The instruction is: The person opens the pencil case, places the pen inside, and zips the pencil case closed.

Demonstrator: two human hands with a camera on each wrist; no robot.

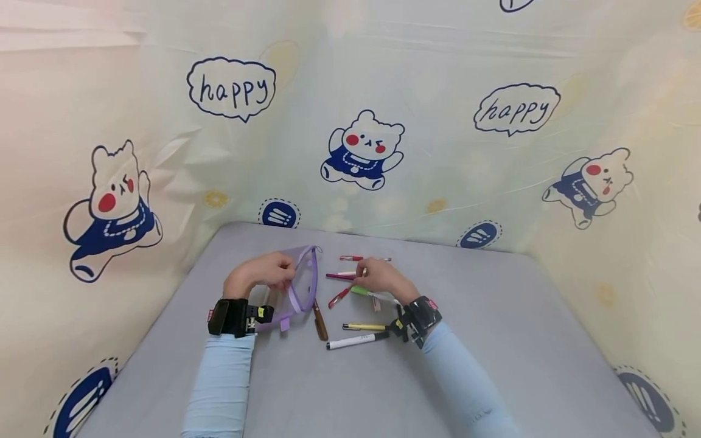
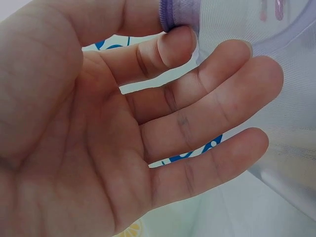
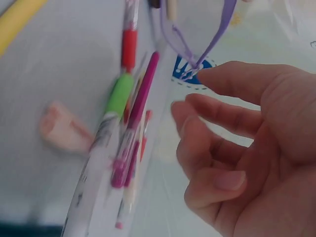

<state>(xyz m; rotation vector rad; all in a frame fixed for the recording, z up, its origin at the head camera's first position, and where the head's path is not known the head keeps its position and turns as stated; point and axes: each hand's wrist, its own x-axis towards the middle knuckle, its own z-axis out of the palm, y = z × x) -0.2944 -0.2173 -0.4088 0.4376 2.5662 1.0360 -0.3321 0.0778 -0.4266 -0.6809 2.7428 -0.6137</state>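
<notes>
My left hand [image 1: 274, 269] pinches the purple edge of a see-through mesh pencil pouch [image 1: 314, 277] between thumb and index finger. The other fingers of that hand lie fairly straight beside the mesh in the left wrist view. The pouch's mouth gapes toward the right. Above a loose group of pens hovers my right hand [image 3: 247, 143], fingers bent and nothing visible between thumb and index finger. Close to it are a magenta pen [image 3: 143, 94], a green-capped marker [image 3: 118, 94] and a red pen [image 1: 339, 297]. Another red pen [image 1: 350, 258] lies farther back.
A brown pen [image 1: 320, 322] lies at the pouch's right side. Nearer the front are a yellow pen [image 1: 364, 326] and a white marker [image 1: 350, 342] with a black cap. A small pinkish object [image 3: 61, 128] lies beside the pens. A printed curtain [image 1: 438, 152] hangs behind the grey table [image 1: 339, 395].
</notes>
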